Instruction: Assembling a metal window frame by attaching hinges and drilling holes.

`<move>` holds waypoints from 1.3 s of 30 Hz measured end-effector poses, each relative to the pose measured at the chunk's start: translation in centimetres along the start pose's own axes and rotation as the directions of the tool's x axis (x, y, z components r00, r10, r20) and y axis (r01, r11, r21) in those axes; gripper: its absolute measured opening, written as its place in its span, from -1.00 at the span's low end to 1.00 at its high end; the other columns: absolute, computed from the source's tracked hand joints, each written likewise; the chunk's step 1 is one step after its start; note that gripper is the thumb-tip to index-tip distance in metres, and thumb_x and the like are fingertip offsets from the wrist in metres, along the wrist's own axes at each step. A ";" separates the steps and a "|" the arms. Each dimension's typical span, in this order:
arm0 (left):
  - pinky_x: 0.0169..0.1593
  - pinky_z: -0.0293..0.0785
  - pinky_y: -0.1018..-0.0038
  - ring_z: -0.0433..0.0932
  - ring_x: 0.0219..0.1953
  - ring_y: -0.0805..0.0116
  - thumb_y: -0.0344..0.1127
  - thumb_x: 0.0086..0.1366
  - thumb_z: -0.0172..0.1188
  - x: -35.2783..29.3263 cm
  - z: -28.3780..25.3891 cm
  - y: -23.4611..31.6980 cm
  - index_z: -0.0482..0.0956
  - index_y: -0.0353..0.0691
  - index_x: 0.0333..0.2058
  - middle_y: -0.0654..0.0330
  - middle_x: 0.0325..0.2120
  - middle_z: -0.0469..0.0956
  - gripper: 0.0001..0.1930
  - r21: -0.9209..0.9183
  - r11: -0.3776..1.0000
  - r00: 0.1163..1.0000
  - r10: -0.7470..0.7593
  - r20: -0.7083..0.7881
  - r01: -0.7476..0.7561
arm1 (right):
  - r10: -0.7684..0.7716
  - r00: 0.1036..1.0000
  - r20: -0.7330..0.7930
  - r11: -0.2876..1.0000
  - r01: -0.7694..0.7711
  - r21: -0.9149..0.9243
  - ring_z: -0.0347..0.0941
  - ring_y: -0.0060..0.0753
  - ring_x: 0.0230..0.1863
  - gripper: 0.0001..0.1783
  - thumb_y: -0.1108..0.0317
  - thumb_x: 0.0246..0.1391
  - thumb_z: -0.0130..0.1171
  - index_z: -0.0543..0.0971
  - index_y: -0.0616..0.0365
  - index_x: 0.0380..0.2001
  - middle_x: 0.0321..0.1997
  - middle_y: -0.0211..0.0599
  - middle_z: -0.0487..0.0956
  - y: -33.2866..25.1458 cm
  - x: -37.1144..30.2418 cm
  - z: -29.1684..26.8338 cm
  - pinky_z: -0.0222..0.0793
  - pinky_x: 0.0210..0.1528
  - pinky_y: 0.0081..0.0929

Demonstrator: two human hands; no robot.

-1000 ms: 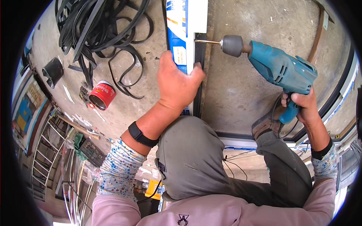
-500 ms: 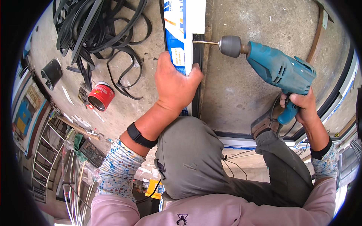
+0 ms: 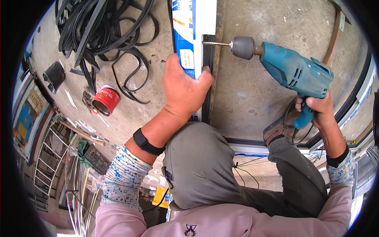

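Note:
My right hand [image 3: 319, 108] grips the handle of a teal power drill [image 3: 292, 71], its fingers wrapped about the trigger area. The drill lies nearly level and points left. Its thin bit [image 3: 217, 43] reaches the inner side of a long window frame profile [image 3: 199, 55], which has a black edge strip and blue-and-white protective film. Whether the tip has entered the profile cannot be made out. Just below the bit, my left hand [image 3: 185, 89] clasps the profile, thumb on the black side and fingers over the film side.
A heap of black rubber strip [image 3: 94, 35] lies at the upper left. Below it are a red can [image 3: 106, 100] and a dark cup [image 3: 54, 76]. A ladder [image 3: 49, 162] and thin rods [image 3: 79, 201] lie lower left. My shoe [image 3: 280, 126] rests by the frame's near corner.
The drill and my right hand have shifted slightly to the right. My left hand stays on the profile, which sits almost the same.

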State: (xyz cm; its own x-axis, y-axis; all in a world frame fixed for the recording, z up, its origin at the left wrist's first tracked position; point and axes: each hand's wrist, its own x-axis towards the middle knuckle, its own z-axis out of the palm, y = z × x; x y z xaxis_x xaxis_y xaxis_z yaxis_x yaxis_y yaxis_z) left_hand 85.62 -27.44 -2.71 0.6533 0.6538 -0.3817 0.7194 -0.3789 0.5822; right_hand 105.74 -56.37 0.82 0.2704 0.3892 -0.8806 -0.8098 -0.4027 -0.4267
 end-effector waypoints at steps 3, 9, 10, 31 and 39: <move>-0.18 0.47 0.31 0.52 -0.33 0.13 -0.31 -0.03 0.30 0.0 -0.1 0.2 0.47 -0.37 -0.22 0.01 -0.38 0.55 -0.61 0.003 1.000 1.000 -0.009 -0.012 0.009 | 0.003 1.000 0.007 1.000 -0.003 -0.009 0.59 -0.37 -0.37 -0.29 0.26 -0.21 0.50 0.44 0.32 0.01 -0.28 -0.19 0.58 -0.1 0.0 0.3 0.63 -0.29 -0.38; -0.17 0.47 0.31 0.52 -0.33 0.13 -0.31 -0.03 0.30 0.0 0.1 -0.2 0.47 -0.36 -0.22 0.01 -0.38 0.54 -0.61 0.000 1.000 1.000 0.010 -0.016 -0.010 | 0.010 1.000 0.009 1.000 -0.010 -0.004 0.60 -0.38 -0.36 -0.30 0.25 -0.21 0.50 0.44 0.33 0.00 -0.28 -0.19 0.58 0.0 0.1 -0.1 0.63 -0.29 -0.38; -0.17 0.47 0.31 0.52 -0.33 0.13 -0.31 -0.03 0.30 0.0 0.0 -0.1 0.47 -0.36 -0.22 0.01 -0.38 0.54 -0.61 0.004 1.000 1.000 0.009 -0.016 -0.009 | 0.010 1.000 0.013 1.000 -0.010 -0.004 0.60 -0.38 -0.36 -0.30 0.25 -0.21 0.50 0.44 0.33 0.00 -0.28 -0.19 0.58 0.0 0.1 -0.1 0.63 -0.29 -0.38; -0.16 0.43 0.13 0.48 -0.27 -0.12 -0.29 -0.03 0.31 0.0 -0.2 0.2 0.40 -0.36 -0.29 -0.07 -0.35 0.44 -0.63 -0.044 0.999 0.999 -0.027 0.018 0.028 | 0.002 1.000 0.026 1.000 -0.002 0.005 0.60 -0.37 -0.35 -0.31 0.29 -0.19 0.49 0.44 0.33 0.01 -0.27 -0.18 0.58 0.1 0.3 0.0 0.64 -0.30 -0.39; -0.16 0.46 0.32 0.53 -0.34 0.14 -0.30 -0.01 0.29 0.1 0.0 0.1 0.47 -0.36 -0.24 0.01 -0.38 0.55 -0.63 0.014 1.000 1.000 -0.015 -0.005 0.015 | 0.022 1.000 0.014 0.999 -0.023 0.026 0.61 -0.37 -0.34 -0.32 0.30 -0.20 0.49 0.45 0.32 0.00 -0.26 -0.18 0.59 0.4 0.1 0.1 0.65 -0.27 -0.37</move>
State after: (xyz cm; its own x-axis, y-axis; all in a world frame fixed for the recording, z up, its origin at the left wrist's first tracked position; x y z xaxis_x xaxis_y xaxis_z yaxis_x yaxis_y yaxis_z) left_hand 85.72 -27.45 -2.73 0.6413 0.6628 -0.3866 0.7323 -0.3781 0.5664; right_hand 105.39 -56.45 0.52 0.2447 0.3919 -0.8868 -0.8292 -0.3894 -0.4009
